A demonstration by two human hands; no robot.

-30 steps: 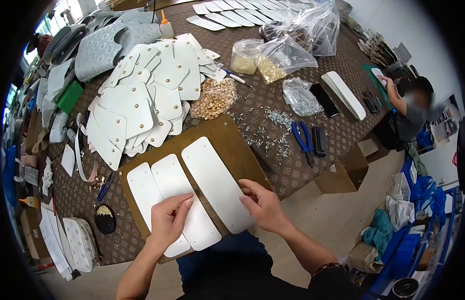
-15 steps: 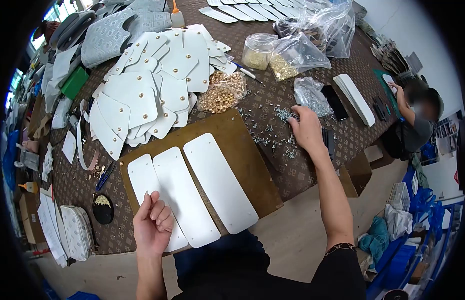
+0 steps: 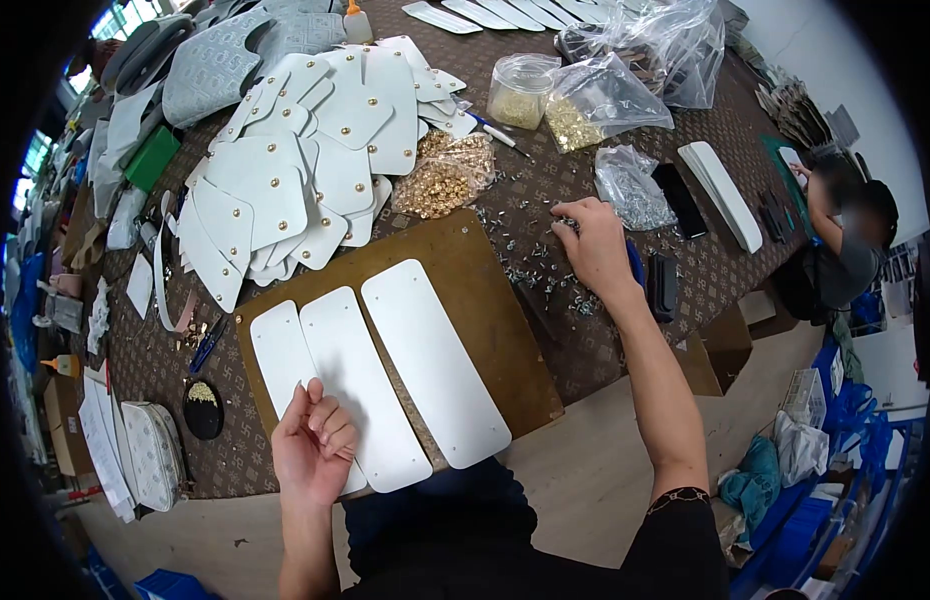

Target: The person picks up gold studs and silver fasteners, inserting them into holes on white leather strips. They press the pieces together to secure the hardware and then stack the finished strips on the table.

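Observation:
My left hand (image 3: 317, 437) hovers palm up over the lower end of the white panels, its fingers curled and thumb against the forefinger. Whatever that pinch holds is too small to make out. Three long white panels with small holes or studs near their ends, a left one (image 3: 277, 345), a middle one (image 3: 360, 385) and a right one (image 3: 435, 365), lie on a brown board (image 3: 465, 245). My right hand (image 3: 595, 245) is over scattered small metal screws (image 3: 530, 262), thumb and fingertips pinched together; what is between them is hidden.
Behind the board lie stacked white pieces (image 3: 255, 180) with gold studs and a bag of gold studs (image 3: 445, 175). Beyond my right hand are a clear bag of screws (image 3: 635, 190), a black phone (image 3: 679, 200) and white strips (image 3: 720, 195). Another person (image 3: 845, 250) sits at right.
My right hand has drawn slightly left from the screws, its fingertips now closer together. A blue-handled object beside its wrist has come into view. My left hand stays nearly in place.

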